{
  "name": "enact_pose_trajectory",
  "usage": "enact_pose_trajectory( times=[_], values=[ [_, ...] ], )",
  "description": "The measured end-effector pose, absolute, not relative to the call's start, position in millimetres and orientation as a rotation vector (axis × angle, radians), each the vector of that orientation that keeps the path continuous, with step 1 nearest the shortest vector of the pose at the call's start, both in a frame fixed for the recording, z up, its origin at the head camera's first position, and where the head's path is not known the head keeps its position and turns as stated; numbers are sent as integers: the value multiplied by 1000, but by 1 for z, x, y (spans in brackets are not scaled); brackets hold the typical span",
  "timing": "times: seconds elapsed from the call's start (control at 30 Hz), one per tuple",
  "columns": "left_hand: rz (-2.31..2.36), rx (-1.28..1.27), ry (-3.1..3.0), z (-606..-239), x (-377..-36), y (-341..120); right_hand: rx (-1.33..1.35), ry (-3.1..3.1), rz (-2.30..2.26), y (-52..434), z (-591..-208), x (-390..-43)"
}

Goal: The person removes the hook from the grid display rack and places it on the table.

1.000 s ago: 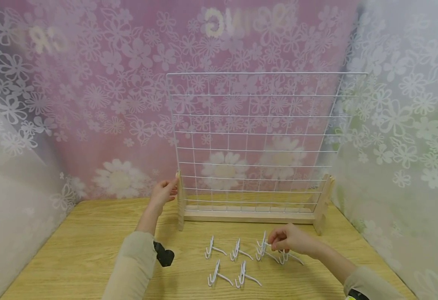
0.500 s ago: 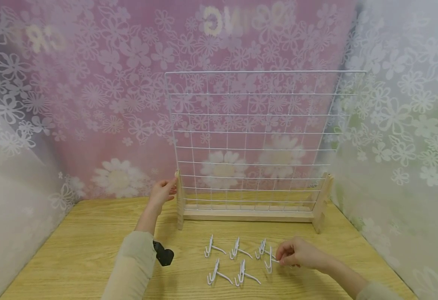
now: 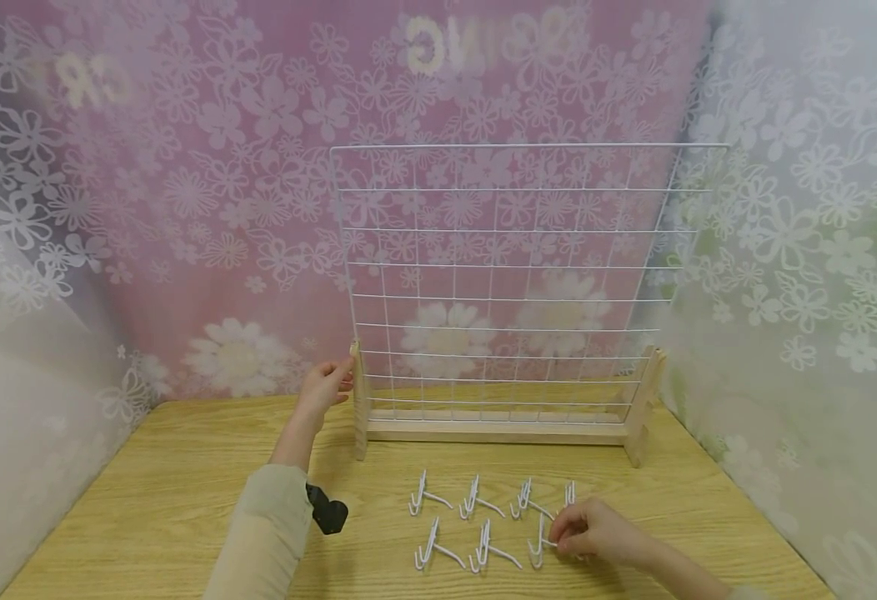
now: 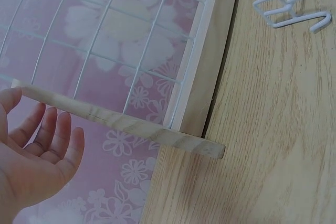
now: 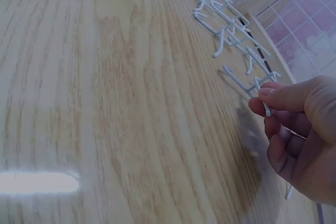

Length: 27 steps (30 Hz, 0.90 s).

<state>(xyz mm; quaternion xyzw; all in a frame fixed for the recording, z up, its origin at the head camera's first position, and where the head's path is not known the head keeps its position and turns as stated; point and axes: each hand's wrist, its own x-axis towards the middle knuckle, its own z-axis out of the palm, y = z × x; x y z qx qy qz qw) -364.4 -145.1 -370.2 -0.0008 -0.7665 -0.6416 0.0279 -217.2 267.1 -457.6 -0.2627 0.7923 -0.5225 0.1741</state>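
- Table (image 3: pixel 146 500): pale wood-grain top, smooth, with a soft sheen; a bright glare patch shows on it in the right wrist view.
- Grid (image 3: pixel 513 275): thin wire coated white, smooth and slightly glossy.
- Stand (image 3: pixel 498 431): bare light wood, matt, grain plain to see; its upright (image 4: pixel 121 121) is a plain unpainted slat.
- Hooks (image 3: pixel 453 521): bent wire coated white like the grid, smooth, faintly shiny.
- Hook (image 5: pixel 247 85) pinched by the right hand (image 3: pixel 596 533): the same white-coated wire.
- Curtain (image 3: pixel 183 208): sheer pink and white cloth, matt, with a printed white flower pattern.
- Sleeve (image 3: pixel 258 533): beige cloth, soft and matt.
- Strap piece (image 3: pixel 328 510): black, matt, plastic by its look.
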Motion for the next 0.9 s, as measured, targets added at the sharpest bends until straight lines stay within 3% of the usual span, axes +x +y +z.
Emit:
enact_pose_trajectory(
  times=[0.9],
  values=[
    [-2049,-21,-2313,-369,-363,-146,-791,2621,-1320,255,-463,-211]
  ],
)
